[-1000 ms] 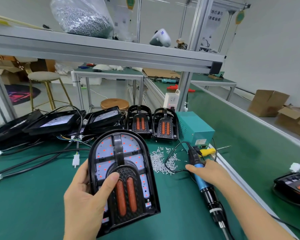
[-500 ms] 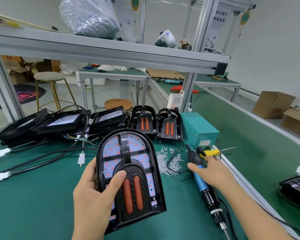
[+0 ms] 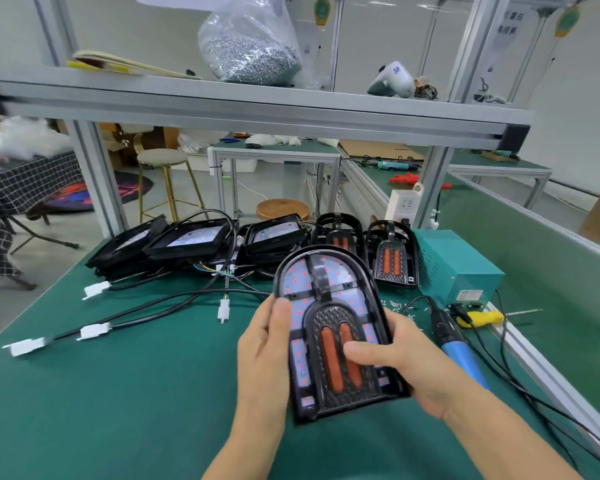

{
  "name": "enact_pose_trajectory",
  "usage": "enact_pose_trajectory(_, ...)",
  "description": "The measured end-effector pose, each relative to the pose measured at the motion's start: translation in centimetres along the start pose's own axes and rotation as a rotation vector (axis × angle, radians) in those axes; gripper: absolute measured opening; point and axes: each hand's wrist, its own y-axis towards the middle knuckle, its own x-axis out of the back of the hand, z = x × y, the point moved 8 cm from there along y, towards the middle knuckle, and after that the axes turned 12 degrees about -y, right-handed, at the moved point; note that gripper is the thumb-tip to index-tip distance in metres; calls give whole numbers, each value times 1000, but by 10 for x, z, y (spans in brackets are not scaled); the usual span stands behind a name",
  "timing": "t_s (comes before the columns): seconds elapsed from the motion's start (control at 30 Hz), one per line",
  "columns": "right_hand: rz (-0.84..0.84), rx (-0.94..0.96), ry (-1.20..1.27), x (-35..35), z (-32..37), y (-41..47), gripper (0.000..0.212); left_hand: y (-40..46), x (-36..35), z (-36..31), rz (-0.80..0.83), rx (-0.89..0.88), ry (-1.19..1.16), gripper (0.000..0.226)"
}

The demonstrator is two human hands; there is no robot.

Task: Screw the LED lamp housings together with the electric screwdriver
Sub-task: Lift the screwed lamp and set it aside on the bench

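I hold an arched black LED lamp housing (image 3: 329, 327) with two orange strips above the green bench. My left hand (image 3: 265, 348) grips its left edge, thumb on the face. My right hand (image 3: 406, 362) grips the right edge, thumb laid across the orange strips. The blue-handled electric screwdriver (image 3: 454, 344) lies on the bench just right of my right hand, untouched. Small silver screws (image 3: 400, 306) are scattered behind the housing, partly hidden by it.
Two more arched housings (image 3: 394, 258) and several square black lamps (image 3: 191, 237) with cables stand at the back. A teal power box (image 3: 458, 268) sits at the right, a yellow tool (image 3: 478, 318) beside it. The aluminium shelf (image 3: 257, 109) overhead carries a bag of screws (image 3: 253, 46).
My right hand has let go of the screwdriver, which now lies on the bench, and has moved left onto the housing. The head has tilted up and left.
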Motion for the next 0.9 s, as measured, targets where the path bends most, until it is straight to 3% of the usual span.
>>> enact_pose_trajectory(0.03,-5,15,3,3,2,0,37,6,6,-6,-12,-28,65,38)
enact_pose_trajectory(0.1,-10,12,71,13,2,0,22,26,29,-25,-89,-167,344,22)
enact_pose_trajectory(0.17,-20,-24,185,26,-1,-2,25,52,52,-39,-137,-248,847,35)
enact_pose_trajectory(0.27,-15,-52,254,45,-4,-6,57,87,94,-40,-163,-119,1533,57)
enact_pose_trajectory(0.33,-4,-48,311,54,-3,-8,67,97,122,-36,-125,43,1727,53)
enact_pose_trajectory(0.4,10,-50,359,57,0,-10,67,98,142,-30,-47,123,1807,41)
enact_pose_trajectory(0.53,5,-86,363,53,-2,-8,61,90,159,-27,-27,-5,1777,21)
enact_pose_trajectory(0.7,14,-126,319,40,-1,-5,44,95,171,-24,-71,-76,1709,52)
enact_pose_trajectory(0.9,3,-117,283,35,0,-5,30,111,188,-26,-100,24,1790,39)
